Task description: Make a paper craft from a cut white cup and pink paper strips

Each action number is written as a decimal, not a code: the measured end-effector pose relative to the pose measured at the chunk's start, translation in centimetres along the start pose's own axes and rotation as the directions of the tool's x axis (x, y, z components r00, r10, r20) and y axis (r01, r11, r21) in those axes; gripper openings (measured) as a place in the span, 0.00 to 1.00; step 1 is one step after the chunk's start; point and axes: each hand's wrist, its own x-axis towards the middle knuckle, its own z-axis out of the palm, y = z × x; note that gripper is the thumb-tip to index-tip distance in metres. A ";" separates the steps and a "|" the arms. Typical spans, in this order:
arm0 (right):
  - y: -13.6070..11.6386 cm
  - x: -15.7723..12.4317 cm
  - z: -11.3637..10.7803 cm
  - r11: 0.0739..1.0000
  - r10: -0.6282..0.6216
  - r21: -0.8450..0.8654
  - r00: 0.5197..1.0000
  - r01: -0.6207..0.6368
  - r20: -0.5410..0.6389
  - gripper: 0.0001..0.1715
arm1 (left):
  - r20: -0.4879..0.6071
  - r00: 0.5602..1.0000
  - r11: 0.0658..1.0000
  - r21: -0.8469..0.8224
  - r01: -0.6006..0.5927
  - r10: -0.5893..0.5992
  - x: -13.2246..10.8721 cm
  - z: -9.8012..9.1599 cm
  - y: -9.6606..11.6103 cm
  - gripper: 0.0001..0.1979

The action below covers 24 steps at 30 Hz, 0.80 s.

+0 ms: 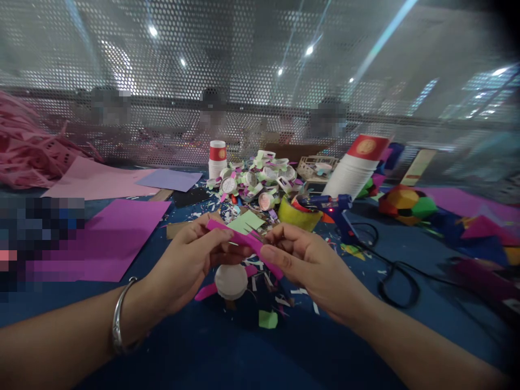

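My left hand [199, 244] pinches a magenta paper strip [238, 235] in front of my chest. Small scissors [257, 235] are in my right hand [300, 254], their thin pointed blades parted at the strip. My right fingers mostly hide the handles. A light green paper piece [246, 221] shows just behind the strip; whether it is held cannot be made out. Below my hands, a white round disc [231, 280] with magenta strips sticking out lies on the blue table [195, 346]. A green scrap [268, 319] lies near it.
A pile of paper-trimmed discs [260, 176] stands ahead beside stacked paper cups [351, 168]. A glue gun [335, 211] rests by a yellow-green bowl [298, 215], its black cable [400, 284] looping right. Magenta sheets [117, 233] lie left; paper scraps litter the middle.
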 end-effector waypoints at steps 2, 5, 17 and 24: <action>-0.1 0.0 0.0 1.000 -0.011 0.011 1.000 0.011 0.006 0.18 | 0.015 1.000 0.999 -0.035 0.013 -0.013 0.0 0.0 0.1 0.07; -0.1 0.0 0.0 1.000 -0.015 0.010 1.000 0.014 0.008 0.17 | 0.031 0.999 0.998 -0.057 0.039 -0.037 0.0 -0.1 0.1 0.07; -0.7 0.0 -1.3 0.995 -0.005 -0.098 0.996 0.013 0.087 0.10 | 0.107 0.992 0.940 0.340 0.028 -0.068 0.0 -1.5 1.7 0.14; -0.1 0.4 -1.1 0.978 0.034 -0.207 0.978 0.009 0.205 0.12 | 0.345 0.917 0.789 0.612 -0.059 -0.199 0.6 -1.1 1.8 0.16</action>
